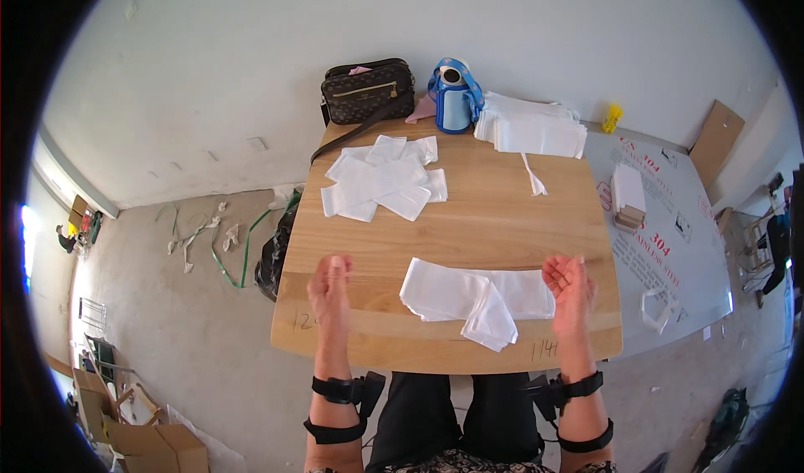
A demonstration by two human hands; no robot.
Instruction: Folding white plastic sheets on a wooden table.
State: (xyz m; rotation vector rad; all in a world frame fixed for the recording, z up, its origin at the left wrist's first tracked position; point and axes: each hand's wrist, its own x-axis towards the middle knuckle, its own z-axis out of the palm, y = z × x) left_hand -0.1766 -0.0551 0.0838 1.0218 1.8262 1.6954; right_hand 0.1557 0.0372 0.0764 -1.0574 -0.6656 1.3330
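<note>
My left hand (330,287) is raised over the table's left side, its fingers loosely bent and partly hidden behind the thumb, with nothing seen in it. At the right, my right hand (569,289) is turned palm up with slightly curled fingers and holds nothing. It is beside the right end of a flat stack of white fabric-like strips (444,289), overlapping its edge in the view. A folded white piece (490,318) lies across that stack and points toward me. Farther back on the left lies a loose, fanned-out pile of white pieces (381,180).
The wooden table (502,222) has a brown shoulder bag (368,92), a blue bottle (454,108) and a neat white stack (536,129) along its back. A thin white strip (532,175) lies before that stack. White boxes (628,195) rest on the grey sheet (678,263) at right.
</note>
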